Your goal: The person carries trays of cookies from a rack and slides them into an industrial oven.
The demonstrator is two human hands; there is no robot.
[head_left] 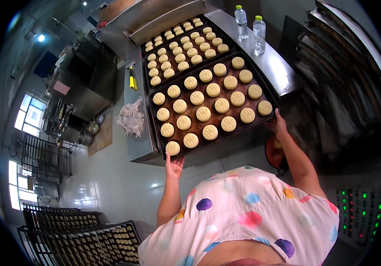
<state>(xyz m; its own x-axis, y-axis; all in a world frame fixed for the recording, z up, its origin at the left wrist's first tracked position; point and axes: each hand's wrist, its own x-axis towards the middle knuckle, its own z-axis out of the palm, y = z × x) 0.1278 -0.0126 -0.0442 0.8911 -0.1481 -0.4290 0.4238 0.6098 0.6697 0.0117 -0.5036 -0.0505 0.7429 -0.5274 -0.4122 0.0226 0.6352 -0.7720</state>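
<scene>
A dark baking tray [193, 121] carries rows of pale round pastries [203, 114] with fluted sides and stamped tops. My left hand [174, 167] is closed on its near left corner, thumb over the rim and fingers underneath. At the near right corner my right hand [279, 124] grips the same tray, its fingers partly hidden by the edge. Directly beyond it, a second tray of pastries [183, 66] lies on the metal counter, with more pastries [178, 30] in a farther tray at the machine's mouth.
Left of the trays, a yellow-handled tool [132, 78] and a shredded whitish bundle [130, 117] lie on the counter [144, 148]. Two water bottles [259, 35] stand at the right. Stacked trays [332, 66] lean farther right. Racks of filled trays [110, 244] stand lower left; a lit panel [363, 213] is lower right.
</scene>
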